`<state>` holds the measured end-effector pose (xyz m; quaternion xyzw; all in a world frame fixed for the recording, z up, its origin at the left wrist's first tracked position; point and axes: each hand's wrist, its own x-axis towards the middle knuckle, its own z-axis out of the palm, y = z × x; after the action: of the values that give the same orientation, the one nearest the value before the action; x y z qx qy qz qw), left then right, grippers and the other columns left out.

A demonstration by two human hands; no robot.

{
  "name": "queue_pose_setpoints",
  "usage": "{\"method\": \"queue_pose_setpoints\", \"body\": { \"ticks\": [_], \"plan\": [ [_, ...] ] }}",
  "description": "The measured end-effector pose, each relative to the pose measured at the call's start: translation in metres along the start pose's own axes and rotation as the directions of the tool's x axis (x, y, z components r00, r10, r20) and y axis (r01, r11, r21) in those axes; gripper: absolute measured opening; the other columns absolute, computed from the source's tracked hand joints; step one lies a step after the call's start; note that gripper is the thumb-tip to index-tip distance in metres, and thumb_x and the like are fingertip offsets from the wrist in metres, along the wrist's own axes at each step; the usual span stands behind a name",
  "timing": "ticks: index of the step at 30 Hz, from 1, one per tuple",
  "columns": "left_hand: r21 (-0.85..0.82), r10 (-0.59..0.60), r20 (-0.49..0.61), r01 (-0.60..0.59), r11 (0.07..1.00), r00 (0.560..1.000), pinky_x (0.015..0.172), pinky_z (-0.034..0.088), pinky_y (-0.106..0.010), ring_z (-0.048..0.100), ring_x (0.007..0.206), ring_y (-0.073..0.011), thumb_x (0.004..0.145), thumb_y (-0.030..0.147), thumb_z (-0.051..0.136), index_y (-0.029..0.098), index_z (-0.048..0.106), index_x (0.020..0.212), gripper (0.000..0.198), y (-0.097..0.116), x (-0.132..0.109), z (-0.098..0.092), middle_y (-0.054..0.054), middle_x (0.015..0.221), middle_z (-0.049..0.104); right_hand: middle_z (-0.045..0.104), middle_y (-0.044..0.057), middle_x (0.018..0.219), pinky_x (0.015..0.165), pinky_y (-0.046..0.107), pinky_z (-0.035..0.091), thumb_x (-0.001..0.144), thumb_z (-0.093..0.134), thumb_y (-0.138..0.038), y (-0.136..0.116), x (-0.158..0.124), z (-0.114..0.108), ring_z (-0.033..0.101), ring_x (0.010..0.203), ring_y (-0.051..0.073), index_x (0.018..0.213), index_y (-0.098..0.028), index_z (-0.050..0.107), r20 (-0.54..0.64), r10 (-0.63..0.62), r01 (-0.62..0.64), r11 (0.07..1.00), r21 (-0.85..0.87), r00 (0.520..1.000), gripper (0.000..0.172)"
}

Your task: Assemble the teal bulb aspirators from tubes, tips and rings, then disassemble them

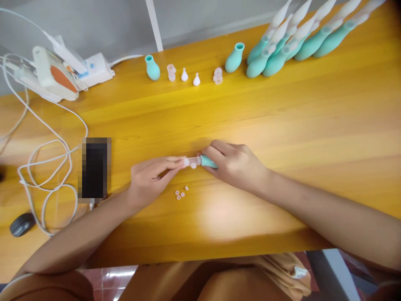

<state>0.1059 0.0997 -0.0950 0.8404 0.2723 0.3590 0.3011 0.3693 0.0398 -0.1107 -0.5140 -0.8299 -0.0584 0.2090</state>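
A teal bulb (208,161) points leftward, its mouth meeting a translucent connector (196,160).

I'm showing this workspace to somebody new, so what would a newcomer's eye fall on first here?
Probably the cluster of teal bulbs with long pale tips at the upper right. Next, in the middle, the right hand grips another teal bulb, while the left hand pinches the pale piece at its mouth. The dark phone also stands out, left of both hands.
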Motion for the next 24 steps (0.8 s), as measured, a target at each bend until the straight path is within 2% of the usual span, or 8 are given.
{"method": "queue_pose_setpoints", "body": {
  "ticks": [4, 7, 9, 12, 16, 21, 24],
  "plan": [
    [0.041, 0.087, 0.033, -0.088, 0.995, 0.996, 0.097, 0.074, -0.032, 0.087, 0.104, -0.0191, 0.1, 0.013, 0.079, 0.034, 0.082, 0.125, 0.034, -0.003, 0.002, -0.002, 0.004, 0.117, 0.087, 0.067, 0.007, 0.084, 0.055, 0.033, 0.026, 0.112, 0.058, -0.028, 0.0, -0.001, -0.002, 0.054, 0.066, 0.017, 0.093, -0.017, 0.067, 0.02, -0.028, 0.028, 1.0, -0.012, 0.999, 0.024],
    [0.038, 0.164, 0.068, -0.167, 0.985, 0.984, 0.097, 0.074, -0.031, 0.087, 0.105, -0.0191, 0.1, 0.01, 0.076, 0.034, 0.081, 0.127, 0.036, -0.006, 0.003, -0.004, 0.004, 0.117, 0.087, 0.068, 0.007, 0.086, 0.056, 0.033, 0.027, 0.111, 0.058, -0.03, 0.001, -0.002, -0.002, 0.054, 0.067, 0.017, 0.094, -0.018, 0.067, 0.064, -0.011, 0.011, 1.0, 0.006, 0.998, 0.022],
    [0.022, 0.172, 0.093, -0.174, 0.984, 0.981, 0.097, 0.074, -0.031, 0.087, 0.105, -0.0193, 0.101, 0.011, 0.076, 0.034, 0.082, 0.125, 0.034, -0.007, 0.003, -0.005, 0.004, 0.116, 0.087, 0.068, 0.007, 0.087, 0.057, 0.032, 0.029, 0.111, 0.058, -0.03, 0.002, -0.003, -0.001, 0.056, 0.069, 0.018, 0.095, -0.018, 0.067, 0.079, -0.015, 0.012, 0.999, 0.03, 0.997, 0.022],
    [-0.013, 0.117, 0.095, -0.116, 0.993, 0.989, 0.094, 0.074, -0.031, 0.087, 0.102, -0.0197, 0.1, 0.014, 0.078, 0.033, 0.084, 0.118, 0.027, -0.004, 0.003, -0.005, 0.003, 0.113, 0.088, 0.07, 0.008, 0.088, 0.061, 0.03, 0.036, 0.11, 0.06, -0.031, 0.004, -0.003, 0.002, 0.06, 0.072, 0.018, 0.096, -0.018, 0.068, 0.058, -0.016, 0.009, 0.992, 0.124, 0.998, 0.02],
    [-0.1, 0.02, 0.045, -0.016, 0.995, 0.999, 0.088, 0.074, -0.028, 0.087, 0.098, -0.0192, 0.097, 0.015, 0.083, 0.029, 0.085, 0.109, 0.019, 0.001, 0.004, -0.004, 0.002, 0.11, 0.089, 0.072, 0.007, 0.088, 0.066, 0.028, 0.044, 0.107, 0.063, -0.031, 0.004, -0.003, 0.006, 0.064, 0.073, 0.018, 0.097, -0.019, 0.067, 0.014, 0.011, -0.015, 0.966, 0.257, 1.0, 0.016],
    [-0.207, -0.108, 0.029, 0.111, 0.972, 0.994, 0.088, 0.074, -0.031, 0.087, 0.095, -0.0193, 0.097, 0.021, 0.084, 0.027, 0.085, 0.099, 0.007, 0.004, 0.002, -0.001, 0.001, 0.106, 0.089, 0.073, 0.006, 0.087, 0.064, 0.026, 0.047, 0.104, 0.067, -0.027, 0.001, -0.002, 0.008, 0.066, 0.073, 0.018, 0.099, -0.018, 0.066, -0.069, 0.045, -0.017, 0.935, 0.355, 0.997, 0.011],
    [-0.25, -0.16, 0.029, 0.162, 0.955, 0.987, 0.088, 0.074, -0.032, 0.087, 0.095, -0.02, 0.097, 0.024, 0.085, 0.026, 0.085, 0.097, 0.003, 0.004, 0.0, 0.001, 0.0, 0.104, 0.089, 0.074, 0.005, 0.088, 0.063, 0.026, 0.047, 0.105, 0.067, -0.028, -0.001, -0.001, 0.006, 0.067, 0.073, 0.017, 0.097, -0.02, 0.066, -0.075, 0.073, -0.037, 0.918, 0.395, 0.995, 0.011]
  ]
}}
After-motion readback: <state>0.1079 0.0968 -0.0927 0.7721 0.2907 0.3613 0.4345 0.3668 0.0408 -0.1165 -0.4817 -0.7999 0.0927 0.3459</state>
